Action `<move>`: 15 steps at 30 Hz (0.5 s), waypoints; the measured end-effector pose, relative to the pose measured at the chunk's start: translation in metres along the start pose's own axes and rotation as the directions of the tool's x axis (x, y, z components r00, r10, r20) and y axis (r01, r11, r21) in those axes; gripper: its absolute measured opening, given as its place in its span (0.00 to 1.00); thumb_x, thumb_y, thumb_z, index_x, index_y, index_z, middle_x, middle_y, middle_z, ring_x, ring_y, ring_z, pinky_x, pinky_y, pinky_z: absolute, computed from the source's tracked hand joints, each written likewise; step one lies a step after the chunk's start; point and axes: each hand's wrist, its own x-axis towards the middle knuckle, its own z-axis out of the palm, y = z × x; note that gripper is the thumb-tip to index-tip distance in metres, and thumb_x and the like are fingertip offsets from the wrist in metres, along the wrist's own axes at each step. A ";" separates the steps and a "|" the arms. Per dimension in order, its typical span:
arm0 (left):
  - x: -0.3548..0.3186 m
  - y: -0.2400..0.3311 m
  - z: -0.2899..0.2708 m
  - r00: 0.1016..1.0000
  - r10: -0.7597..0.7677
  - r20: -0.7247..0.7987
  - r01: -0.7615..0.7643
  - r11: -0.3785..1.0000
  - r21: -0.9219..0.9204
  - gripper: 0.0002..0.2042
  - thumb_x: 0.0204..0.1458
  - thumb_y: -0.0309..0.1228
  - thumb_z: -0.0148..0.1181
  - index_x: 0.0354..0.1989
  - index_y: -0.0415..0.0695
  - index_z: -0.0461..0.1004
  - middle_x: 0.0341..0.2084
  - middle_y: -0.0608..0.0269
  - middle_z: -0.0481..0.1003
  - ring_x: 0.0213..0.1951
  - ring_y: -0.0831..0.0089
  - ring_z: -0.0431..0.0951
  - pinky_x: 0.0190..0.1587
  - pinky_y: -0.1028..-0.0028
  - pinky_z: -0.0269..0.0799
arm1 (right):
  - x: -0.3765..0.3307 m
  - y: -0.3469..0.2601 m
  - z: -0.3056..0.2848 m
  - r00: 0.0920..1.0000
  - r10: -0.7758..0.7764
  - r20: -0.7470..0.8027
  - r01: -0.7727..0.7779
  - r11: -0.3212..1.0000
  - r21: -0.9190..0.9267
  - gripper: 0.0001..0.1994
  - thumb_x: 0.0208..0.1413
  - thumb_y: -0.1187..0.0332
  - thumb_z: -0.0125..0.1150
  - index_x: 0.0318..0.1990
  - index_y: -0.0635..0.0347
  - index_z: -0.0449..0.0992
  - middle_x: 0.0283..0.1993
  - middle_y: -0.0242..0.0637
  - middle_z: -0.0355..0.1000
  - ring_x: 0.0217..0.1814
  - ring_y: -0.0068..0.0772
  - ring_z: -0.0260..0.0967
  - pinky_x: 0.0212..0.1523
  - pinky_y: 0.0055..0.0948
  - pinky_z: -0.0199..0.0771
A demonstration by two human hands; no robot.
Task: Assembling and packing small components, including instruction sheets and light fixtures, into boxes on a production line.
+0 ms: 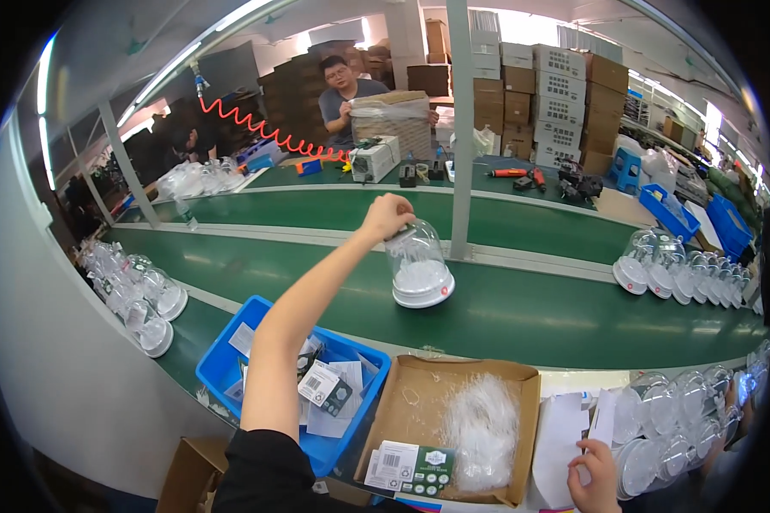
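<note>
Over the green conveyor belt (334,303), my left hand (389,215) grips the top of a clear dome jar (419,261) with a white round base. The jar is tilted slightly, and a small red round mark shows on its base. My right hand (592,479) is low at the right, its fingers curled in beside white paper sheets (560,449). Whatever those fingers hold, if anything, is too small to make out. Between the hands stands a shallow cardboard box (419,385) with a heap of clear, thin plastic strands (485,427) and printed cards (411,466).
Beneath my left arm is a blue bin (355,436) of cards and papers. Similar dome jars (659,265) line the belt's right side; more stand at the left (133,291) and lower right (680,410). Beyond a metal post (460,128), a person (351,94) holds a wrapped carton (392,120).
</note>
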 end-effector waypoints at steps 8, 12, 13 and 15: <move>0.085 -0.024 -0.003 0.987 0.162 0.001 -0.152 0.922 0.355 0.07 0.39 0.30 0.66 0.28 0.42 0.80 0.26 0.53 0.79 0.34 0.55 0.79 0.39 0.61 0.75 | -0.022 0.012 0.056 1.000 -0.008 -0.018 0.010 0.991 0.131 0.07 0.43 0.77 0.60 0.33 0.60 0.74 0.51 0.51 0.68 0.54 0.52 0.66 0.54 0.45 0.65; 0.125 -0.033 0.009 0.980 0.099 -0.174 -0.026 0.925 0.380 0.07 0.41 0.31 0.64 0.29 0.44 0.80 0.28 0.50 0.78 0.36 0.52 0.79 0.40 0.59 0.73 | -0.046 0.040 0.071 0.998 -0.043 0.050 0.035 0.986 0.164 0.11 0.48 0.73 0.60 0.40 0.63 0.75 0.49 0.48 0.69 0.54 0.45 0.67 0.51 0.35 0.70; 0.131 -0.037 0.015 0.970 0.131 -0.203 -0.039 0.914 0.405 0.07 0.41 0.32 0.64 0.30 0.45 0.80 0.28 0.50 0.78 0.36 0.52 0.78 0.40 0.58 0.73 | -0.048 0.039 0.073 0.998 -0.034 0.054 0.025 0.986 0.167 0.11 0.48 0.73 0.60 0.40 0.63 0.75 0.49 0.48 0.69 0.54 0.45 0.67 0.51 0.35 0.70; 0.145 -0.044 0.028 0.972 0.166 -0.168 -0.073 0.889 0.452 0.07 0.43 0.32 0.62 0.31 0.45 0.79 0.28 0.50 0.78 0.36 0.51 0.78 0.40 0.58 0.73 | -0.057 0.034 0.072 0.881 0.369 0.296 -0.465 0.793 0.393 0.14 0.57 0.70 0.53 0.50 0.64 0.70 0.52 0.47 0.67 0.53 0.42 0.68 0.49 0.31 0.72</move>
